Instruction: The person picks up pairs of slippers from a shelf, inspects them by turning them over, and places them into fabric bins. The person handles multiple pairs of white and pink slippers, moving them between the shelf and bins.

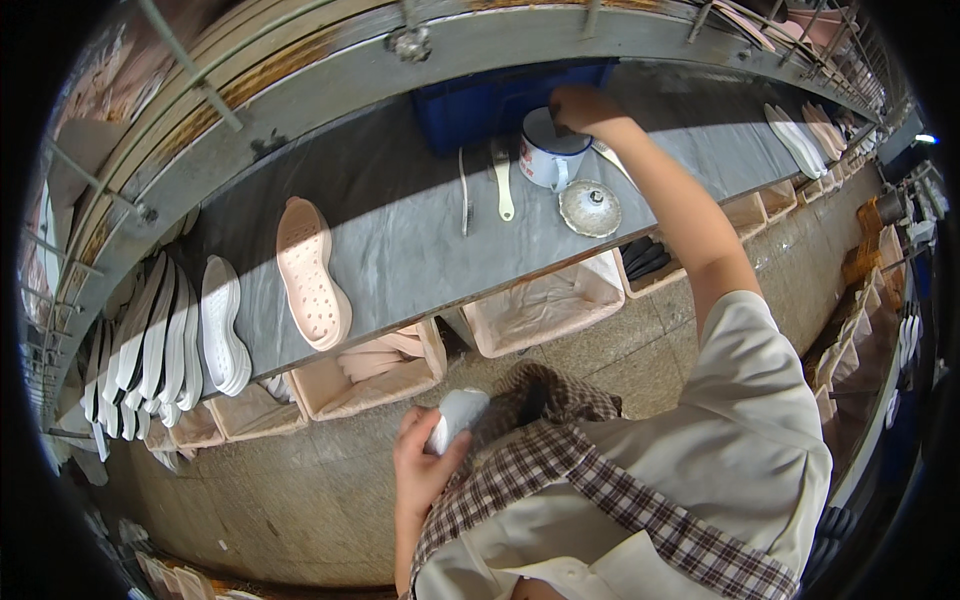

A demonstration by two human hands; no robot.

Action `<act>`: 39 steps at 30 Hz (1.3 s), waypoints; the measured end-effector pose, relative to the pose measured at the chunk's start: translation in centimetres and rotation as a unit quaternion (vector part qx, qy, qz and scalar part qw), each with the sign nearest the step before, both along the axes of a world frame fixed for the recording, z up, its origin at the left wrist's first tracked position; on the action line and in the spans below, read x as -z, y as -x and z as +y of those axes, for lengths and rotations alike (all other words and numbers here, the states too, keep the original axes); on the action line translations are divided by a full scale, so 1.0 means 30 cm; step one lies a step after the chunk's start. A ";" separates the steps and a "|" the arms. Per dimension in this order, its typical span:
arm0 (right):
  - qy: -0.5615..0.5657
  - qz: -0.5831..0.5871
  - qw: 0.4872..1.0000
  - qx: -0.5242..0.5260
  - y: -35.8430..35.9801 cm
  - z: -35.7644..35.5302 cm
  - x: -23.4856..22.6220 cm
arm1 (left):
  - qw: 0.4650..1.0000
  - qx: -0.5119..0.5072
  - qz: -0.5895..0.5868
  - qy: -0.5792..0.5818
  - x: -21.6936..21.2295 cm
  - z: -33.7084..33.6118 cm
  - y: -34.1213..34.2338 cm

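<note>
Close to my body, my left hand (425,465) is closed around a smooth, pale grey-white rounded piece (461,412); its exact kind is unclear. My right arm reaches across the bench, and my right hand (588,110) is curled over the far right rim of a white enamel mug (548,163) with a blue edge. The fingers are in shadow, so whatever they hold is hidden. A round metal lid (590,208) with a knob lies in front of the mug. Left of it lie a pale-handled brush (504,185) and a thin toothbrush-like brush (464,195).
A blue bin (460,112) stands behind the mug. On the grey bench (400,240) lie a pink perforated shoe sole (309,270) and a white sole (224,320), beside several stacked soles (150,335). Lined baskets (545,305) sit below the front edge; a metal frame (330,75) spans the back.
</note>
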State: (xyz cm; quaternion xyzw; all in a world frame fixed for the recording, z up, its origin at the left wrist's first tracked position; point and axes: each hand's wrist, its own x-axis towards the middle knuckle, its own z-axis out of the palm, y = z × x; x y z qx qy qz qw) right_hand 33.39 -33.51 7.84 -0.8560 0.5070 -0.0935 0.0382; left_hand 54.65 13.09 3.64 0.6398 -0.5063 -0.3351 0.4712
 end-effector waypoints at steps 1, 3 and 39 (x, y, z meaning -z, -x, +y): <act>-0.003 -0.022 0.999 -0.029 0.015 -0.007 -0.012 | 1.000 -0.004 0.005 -0.006 -0.003 0.003 -0.002; -0.014 -0.074 0.996 -0.054 0.049 -0.015 -0.032 | 1.000 -0.005 0.003 -0.003 -0.008 0.004 -0.006; -0.384 -0.462 0.771 -0.213 -0.106 0.755 -0.213 | 0.996 -0.033 0.055 0.068 -0.063 0.072 0.008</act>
